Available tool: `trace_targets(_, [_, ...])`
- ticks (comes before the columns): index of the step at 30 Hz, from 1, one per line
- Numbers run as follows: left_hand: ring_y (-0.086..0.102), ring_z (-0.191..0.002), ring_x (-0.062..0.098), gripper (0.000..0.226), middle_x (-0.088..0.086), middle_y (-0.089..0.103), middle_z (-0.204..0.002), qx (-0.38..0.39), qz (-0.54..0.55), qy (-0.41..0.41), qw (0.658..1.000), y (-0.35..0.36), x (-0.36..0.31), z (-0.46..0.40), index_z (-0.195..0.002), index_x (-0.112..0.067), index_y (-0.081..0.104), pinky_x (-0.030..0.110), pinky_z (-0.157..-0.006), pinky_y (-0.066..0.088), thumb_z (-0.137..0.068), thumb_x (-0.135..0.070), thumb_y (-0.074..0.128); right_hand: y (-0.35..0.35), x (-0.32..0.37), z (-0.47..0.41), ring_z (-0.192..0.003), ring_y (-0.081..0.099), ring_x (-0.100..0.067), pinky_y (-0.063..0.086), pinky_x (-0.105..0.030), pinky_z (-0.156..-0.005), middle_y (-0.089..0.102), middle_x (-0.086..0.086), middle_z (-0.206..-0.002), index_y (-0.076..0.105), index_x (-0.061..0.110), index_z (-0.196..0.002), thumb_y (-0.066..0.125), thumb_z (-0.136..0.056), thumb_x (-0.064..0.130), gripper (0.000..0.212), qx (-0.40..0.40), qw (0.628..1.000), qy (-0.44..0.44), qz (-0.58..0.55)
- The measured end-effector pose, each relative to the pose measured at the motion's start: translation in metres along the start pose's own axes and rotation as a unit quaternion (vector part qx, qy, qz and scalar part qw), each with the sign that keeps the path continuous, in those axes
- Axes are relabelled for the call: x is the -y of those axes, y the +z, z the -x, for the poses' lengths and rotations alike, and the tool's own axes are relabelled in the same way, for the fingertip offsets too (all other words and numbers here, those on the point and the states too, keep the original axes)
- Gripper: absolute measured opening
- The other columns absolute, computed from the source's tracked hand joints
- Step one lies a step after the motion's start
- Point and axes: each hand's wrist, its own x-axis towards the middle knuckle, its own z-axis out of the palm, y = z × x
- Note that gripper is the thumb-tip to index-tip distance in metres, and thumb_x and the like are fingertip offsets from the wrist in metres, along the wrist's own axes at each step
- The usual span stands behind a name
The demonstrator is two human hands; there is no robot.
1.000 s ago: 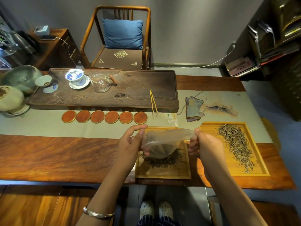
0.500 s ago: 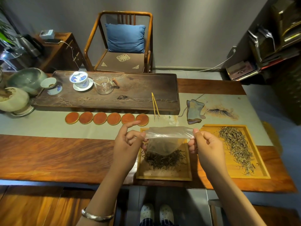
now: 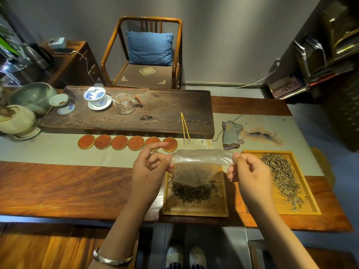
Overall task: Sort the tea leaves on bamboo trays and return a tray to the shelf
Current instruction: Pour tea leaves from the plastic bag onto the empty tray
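While a clear plastic bag (image 3: pixel 196 167) is held stretched at the lower centre of the frame, its left edge is pinched by the left hand (image 3: pixel 150 169) and its right edge by the right hand (image 3: pixel 250 175); the left index finger is extended. The bag hangs just above a bamboo tray (image 3: pixel 195 210) at the near edge of the bench (image 3: pixel 68 189), and whether anything is inside the bag cannot be told. A loose heap of dark tea leaves (image 3: pixel 194 192) is held in that tray. Just to its right, a second bamboo tray (image 3: pixel 308 199) is seen, in which pale tea leaves (image 3: pixel 281 177) are spread in a long band. In the upper left of the frame, a long dark wooden tea tray (image 3: pixel 171 105) carries a blue-and-white lidded cup (image 3: pixel 95 95) on a saucer, a glass pitcher (image 3: pixel 125 103) and a small white cup (image 3: pixel 58 100). A pair of bamboo tweezers (image 3: pixel 184 127) is laid across its front right edge. Six round coasters (image 3: pixel 103 141) are lined up in front of it. A large green bowl (image 3: pixel 33 96) is placed at the far left.
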Motion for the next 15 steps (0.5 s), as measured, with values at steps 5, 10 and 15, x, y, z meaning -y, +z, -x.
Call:
trace_targets(5, [0.065, -0.059, 0.011, 0.016, 0.000, 0.069, -0.066, -0.007, -0.002, -0.103, 0.995, -0.004, 0.009, 0.001, -0.107, -0.013, 0.060, 0.020, -0.057, 0.053, -0.097, -0.015, 0.048, 0.002, -0.001, 0.002, -0.054, 0.063, -0.011, 0.054, -0.020, -0.053, 0.068, -0.004, -0.058, 0.062, 0.000, -0.081, 0.050, -0.096, 0.017, 0.026, 0.013, 0.999, 0.031, -0.015])
trace_targets(10, [0.070, -0.060, 0.013, 0.023, -0.011, 0.071, -0.070, 0.000, -0.024, -0.240, 0.970, 0.000, 0.018, 0.006, -0.110, -0.012, 0.058, 0.020, -0.053, 0.055, -0.098, -0.027, 0.046, 0.006, 0.007, 0.008, -0.060, 0.068, -0.013, 0.056, -0.020, -0.054, 0.073, -0.004, -0.072, 0.064, 0.003, -0.079, 0.049, -0.096, 0.011, 0.024, 0.046, 0.996, 0.057, -0.042])
trace_targets(15, [0.068, -0.080, 0.017, 0.015, 0.010, 0.065, -0.097, -0.019, -0.054, -0.201, 0.978, -0.006, 0.007, 0.005, -0.102, -0.014, 0.066, 0.021, -0.057, 0.054, -0.091, -0.009, 0.056, 0.000, 0.019, 0.019, -0.069, 0.066, -0.014, 0.056, -0.023, -0.058, 0.071, -0.008, -0.074, 0.061, -0.004, -0.071, 0.047, -0.093, 0.000, 0.026, 0.117, 0.992, 0.022, -0.031])
